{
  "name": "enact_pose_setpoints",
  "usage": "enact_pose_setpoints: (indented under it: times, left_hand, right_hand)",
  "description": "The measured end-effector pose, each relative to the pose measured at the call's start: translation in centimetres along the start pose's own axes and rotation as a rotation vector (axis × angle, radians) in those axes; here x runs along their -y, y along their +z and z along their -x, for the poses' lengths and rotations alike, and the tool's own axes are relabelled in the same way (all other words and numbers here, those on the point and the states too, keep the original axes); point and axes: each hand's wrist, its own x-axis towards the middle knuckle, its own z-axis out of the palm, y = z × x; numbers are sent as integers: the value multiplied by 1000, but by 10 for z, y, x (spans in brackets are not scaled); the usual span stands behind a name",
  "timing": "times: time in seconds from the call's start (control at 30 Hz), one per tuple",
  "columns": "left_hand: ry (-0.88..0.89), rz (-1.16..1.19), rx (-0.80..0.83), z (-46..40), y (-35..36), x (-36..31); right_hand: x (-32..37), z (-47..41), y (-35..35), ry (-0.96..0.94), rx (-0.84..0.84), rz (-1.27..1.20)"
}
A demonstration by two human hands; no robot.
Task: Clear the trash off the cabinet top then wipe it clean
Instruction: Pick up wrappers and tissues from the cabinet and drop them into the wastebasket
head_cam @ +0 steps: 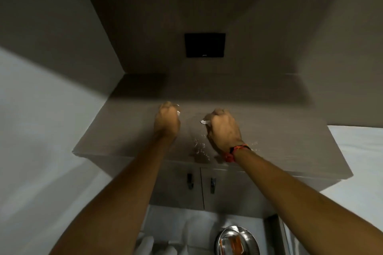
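Grey-brown laminate covers the cabinet top (pixel 279 130), the largest thing in view, running from the wall at twelve o'clock down to its front edge above two doors with dark handles (pixel 189 180). On the wall beyond sits a black square plate (pixel 204 44). At six o'clock, below the cabinet, a steel bowl (pixel 238 234) rests on pale cloth.

Both arms reach over the top. The left hand (pixel 167 119) is balled up at about eleven o'clock of the middle, its fingers curled tight around a pale scrap (pixel 178 112) that barely peeks out. The right hand (pixel 224 129), a red and black band (pixel 235 151) at its wrist, is likewise fisted at one o'clock, fingers pressed around a small white scrap of trash (pixel 204 122) that juts from its left side. I cannot tell how much each fist contains.

Smallest of all, a scatter of glinting specks or droplets (pixel 200 148) lies on the top between the wrists, near the front edge.

The risk, as I judge it: the protruding scrap could slip free on the way to a bin, and wiping carelessly could push the specks over the front edge into the bowl below.
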Motion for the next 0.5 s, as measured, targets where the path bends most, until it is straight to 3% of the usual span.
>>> enact_pose_setpoints:
  times: [0.2, 0.37, 0.5]
  left_hand:
    - [20, 492, -192, 62, -12, -36]
    - [89, 808, -341, 159, -10, -73]
    - [84, 897, -178, 259, 53, -81]
  right_hand:
    - [-2, 32, -26, 146, -175, -508]
    - [-1, 124, -37, 192, -374, -759]
    - [-21, 238, 11, 279, -317, -798]
